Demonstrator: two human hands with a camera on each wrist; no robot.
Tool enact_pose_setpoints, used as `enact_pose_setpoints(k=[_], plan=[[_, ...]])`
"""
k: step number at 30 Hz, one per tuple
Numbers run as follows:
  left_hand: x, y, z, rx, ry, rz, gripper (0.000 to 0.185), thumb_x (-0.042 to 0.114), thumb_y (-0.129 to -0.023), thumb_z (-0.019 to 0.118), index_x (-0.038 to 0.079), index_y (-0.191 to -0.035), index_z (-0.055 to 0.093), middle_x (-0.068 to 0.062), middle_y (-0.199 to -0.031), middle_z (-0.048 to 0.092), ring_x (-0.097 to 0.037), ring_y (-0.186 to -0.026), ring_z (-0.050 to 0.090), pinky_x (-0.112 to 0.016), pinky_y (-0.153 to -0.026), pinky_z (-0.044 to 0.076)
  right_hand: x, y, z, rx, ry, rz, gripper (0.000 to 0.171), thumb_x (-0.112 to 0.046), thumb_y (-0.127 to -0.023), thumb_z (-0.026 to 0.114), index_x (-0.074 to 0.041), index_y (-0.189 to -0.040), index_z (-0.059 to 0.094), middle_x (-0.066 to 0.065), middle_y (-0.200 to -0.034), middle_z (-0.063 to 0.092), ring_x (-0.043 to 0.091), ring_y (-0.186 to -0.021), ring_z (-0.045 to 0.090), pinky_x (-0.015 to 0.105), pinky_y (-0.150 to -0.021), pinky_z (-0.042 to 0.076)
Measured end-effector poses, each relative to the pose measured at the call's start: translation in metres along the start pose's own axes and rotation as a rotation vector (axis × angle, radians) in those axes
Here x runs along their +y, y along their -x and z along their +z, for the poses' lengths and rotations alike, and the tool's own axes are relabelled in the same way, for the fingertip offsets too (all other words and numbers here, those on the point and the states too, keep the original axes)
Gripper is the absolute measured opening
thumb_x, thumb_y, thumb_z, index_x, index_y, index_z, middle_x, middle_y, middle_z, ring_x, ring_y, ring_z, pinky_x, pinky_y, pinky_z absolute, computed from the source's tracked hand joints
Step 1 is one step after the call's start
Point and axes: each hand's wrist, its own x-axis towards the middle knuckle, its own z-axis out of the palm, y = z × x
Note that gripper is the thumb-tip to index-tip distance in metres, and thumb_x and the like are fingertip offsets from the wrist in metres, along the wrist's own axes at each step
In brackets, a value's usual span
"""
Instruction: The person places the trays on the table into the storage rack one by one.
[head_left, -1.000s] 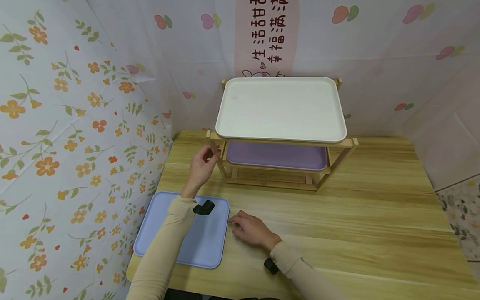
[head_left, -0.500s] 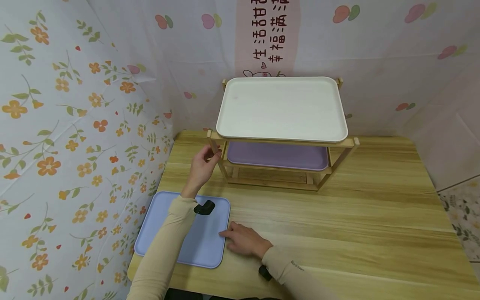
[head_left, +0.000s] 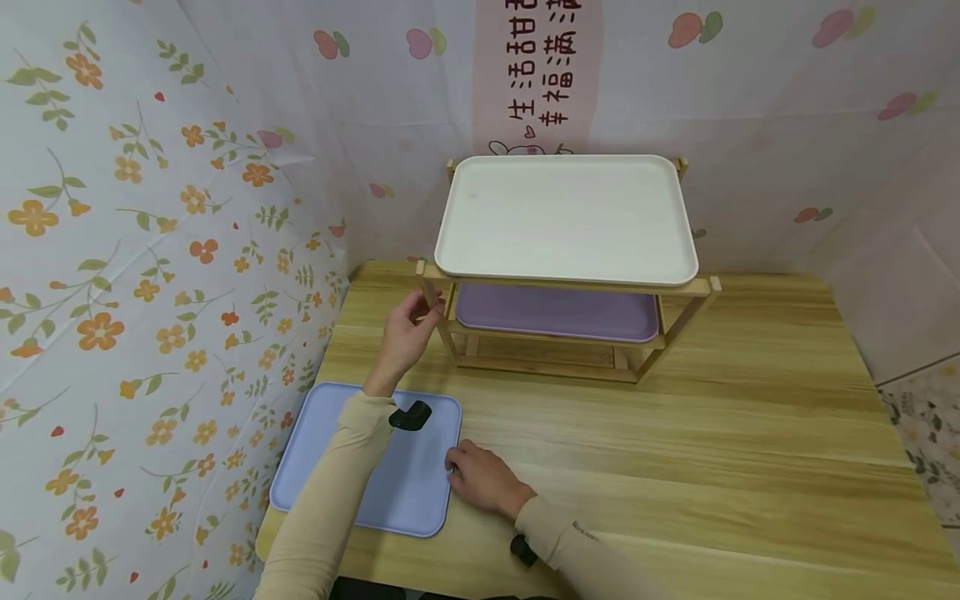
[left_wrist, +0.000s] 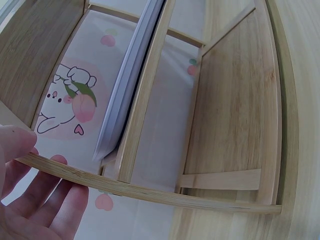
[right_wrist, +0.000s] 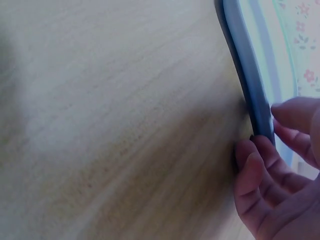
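White tray (head_left: 566,217) on top shelf, purple tray (head_left: 555,312) below, floral curtains (head_left: 150,208), wooden table (head_left: 712,433)

- Blue tray (head_left: 405,492): flat rectangle, rounded corners, raised rim, pale blue-lilac; lies level on the bench (head_left: 675,450) at its front left corner; right rim (right_wrist: 247,85) pinched by right hand (head_left: 483,479), thumb over the edge, fingers at the bench side
- Wooden rack (head_left: 562,333): pale wood, tiered, stands upright at the rear of the bench; front left post (head_left: 429,292) held by left hand (head_left: 405,337); upper rail (left_wrist: 150,192) crosses the fingers
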Motion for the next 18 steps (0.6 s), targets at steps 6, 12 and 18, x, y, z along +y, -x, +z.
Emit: enact_pose_setpoints(k=[6, 12, 18], plan=[[-0.001, -0.001, 0.000, -0.001, 0.013, -0.001, 0.028, 0.004, -0.095, 0.056, -0.008, -0.120, 0.058, -0.030, -0.119, 0.063, -0.038, -0.110, 0.061, -0.046, -0.092, 0.051, -0.002, 0.000, 0.001, 0.053, -0.049, 0.054, 0.005, -0.022, -0.093, 0.061, -0.018, -0.093, 0.064, -0.006, -0.087, 0.057, 0.005, -0.072, 0.049, 0.022, -0.066, 0.043], [-0.002, -0.001, 0.000, -0.001, 0.004, 0.006, 0.028, 0.004, -0.095, 0.057, -0.008, -0.120, 0.059, -0.028, -0.118, 0.064, -0.037, -0.110, 0.061, -0.045, -0.091, 0.052, -0.008, -0.003, 0.001, 0.073, -0.039, 0.115, 0.006, -0.023, -0.091, 0.062, -0.018, -0.087, 0.063, -0.008, -0.079, 0.054, 0.004, -0.066, 0.046, 0.021, -0.056, 0.036], [-0.002, 0.000, -0.001, -0.001, 0.004, 0.014, 0.027, 0.003, -0.095, 0.057, -0.009, -0.120, 0.059, -0.031, -0.119, 0.062, -0.040, -0.110, 0.061, -0.042, -0.089, 0.052, -0.011, -0.003, 0.001, 0.081, 0.004, 0.172, 0.005, -0.020, -0.086, 0.062, -0.019, -0.081, 0.061, -0.007, -0.074, 0.053, 0.007, -0.062, 0.047, 0.024, -0.051, 0.034]])
